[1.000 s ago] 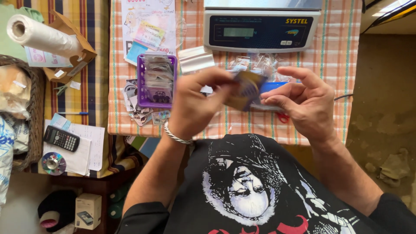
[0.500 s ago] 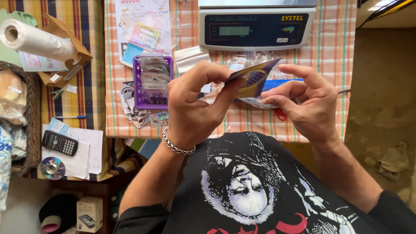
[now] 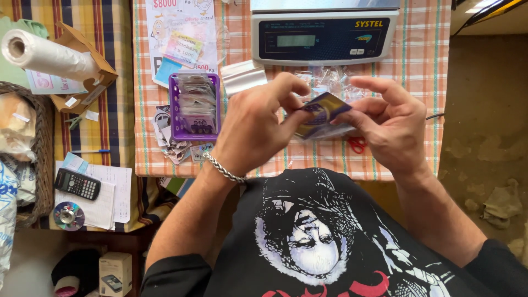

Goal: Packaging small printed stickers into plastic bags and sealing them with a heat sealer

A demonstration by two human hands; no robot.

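While both hands pinch it, small purple packet [image 3: 323,110], left hand [image 3: 256,129], right hand [image 3: 393,124]

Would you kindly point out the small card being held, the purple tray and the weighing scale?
small card [image 3: 325,105], head view, on its purple and yellow face.
purple tray [image 3: 174,110], head view, on its left wall.
weighing scale [image 3: 324,38], head view, on its dark front panel.

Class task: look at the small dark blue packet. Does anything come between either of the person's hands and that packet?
Nothing visible does. The left hand and right hand both pinch the dark blue packet directly, holding it above the checked tablecloth.
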